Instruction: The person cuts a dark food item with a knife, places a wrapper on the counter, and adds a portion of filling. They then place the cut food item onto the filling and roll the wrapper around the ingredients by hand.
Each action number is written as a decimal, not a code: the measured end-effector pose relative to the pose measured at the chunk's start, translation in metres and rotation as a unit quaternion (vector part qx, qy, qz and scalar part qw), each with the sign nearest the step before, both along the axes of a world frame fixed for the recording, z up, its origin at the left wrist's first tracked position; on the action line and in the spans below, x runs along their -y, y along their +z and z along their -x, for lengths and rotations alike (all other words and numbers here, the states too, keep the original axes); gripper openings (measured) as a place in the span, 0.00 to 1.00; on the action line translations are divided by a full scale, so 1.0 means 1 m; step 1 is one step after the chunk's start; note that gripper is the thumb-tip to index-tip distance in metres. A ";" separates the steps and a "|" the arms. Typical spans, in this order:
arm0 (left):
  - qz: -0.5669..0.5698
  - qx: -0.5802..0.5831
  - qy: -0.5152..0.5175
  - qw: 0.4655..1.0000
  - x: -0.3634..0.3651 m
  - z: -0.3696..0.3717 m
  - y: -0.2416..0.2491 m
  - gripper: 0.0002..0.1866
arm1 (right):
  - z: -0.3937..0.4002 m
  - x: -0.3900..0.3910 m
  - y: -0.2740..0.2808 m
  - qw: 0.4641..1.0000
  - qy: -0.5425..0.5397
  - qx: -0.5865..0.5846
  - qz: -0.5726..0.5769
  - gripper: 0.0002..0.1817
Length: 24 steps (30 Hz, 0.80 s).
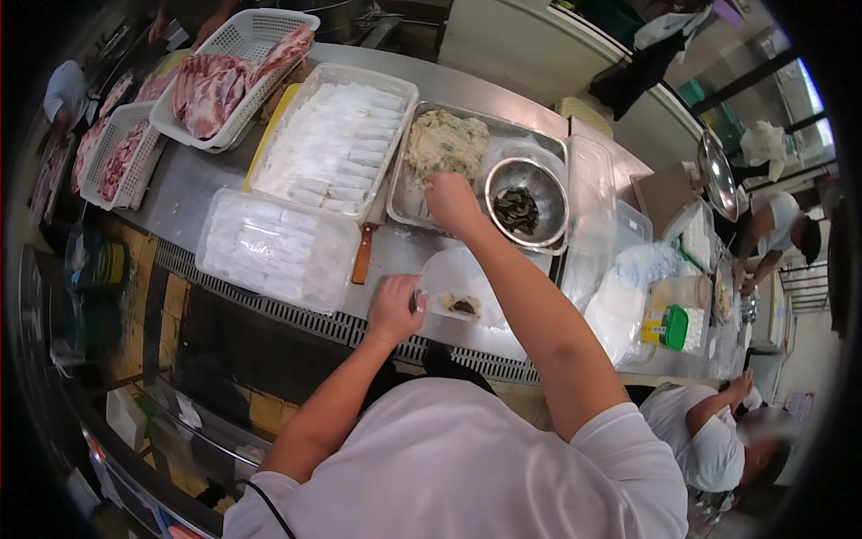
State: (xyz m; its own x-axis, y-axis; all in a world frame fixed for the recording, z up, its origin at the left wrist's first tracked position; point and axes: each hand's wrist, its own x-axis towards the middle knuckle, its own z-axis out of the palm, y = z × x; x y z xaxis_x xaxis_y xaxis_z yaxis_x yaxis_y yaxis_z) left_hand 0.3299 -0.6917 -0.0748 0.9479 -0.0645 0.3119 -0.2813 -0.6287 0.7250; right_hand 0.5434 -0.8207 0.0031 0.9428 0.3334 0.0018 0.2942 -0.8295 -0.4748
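A round white wrapper point(449, 272) lies on the steel counter in front of me, with a small heap of pale filling and a dark piece point(462, 307) on it. My left hand point(395, 308) is curled at the wrapper's left edge, a small dark, shiny thing showing by its fingers; I cannot tell what it is. Over the metal tray point(395, 212), my right hand point(452, 202) is closed at the near edge of a pale filling with green bits point(447, 144). Its fingertips are hidden. Beside it, a steel bowl point(563, 208) holds dark strips point(516, 210).
An orange-handled tool point(362, 256) lies left of the wrapper. Beyond it stand a tray of white rolls point(337, 144), a lidded container point(274, 247) and baskets of raw meat point(211, 94). Plastic bags and a green-lidded tub point(672, 327) are rightward. Other people point(709, 427) work at right.
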 end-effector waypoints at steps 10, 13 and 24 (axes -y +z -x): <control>-0.010 0.048 -0.018 0.999 0.001 0.001 0.004 0.23 | -0.014 -0.033 -0.010 0.979 0.055 -0.034 0.193 0.11; -0.006 0.051 -0.016 0.999 0.001 -0.001 0.004 0.23 | -0.020 -0.008 -0.006 0.999 -0.012 -0.030 0.028 0.09; -0.025 0.024 -0.032 0.999 0.003 0.000 0.004 0.24 | 0.125 0.101 0.023 0.910 -0.142 -0.302 -0.245 0.09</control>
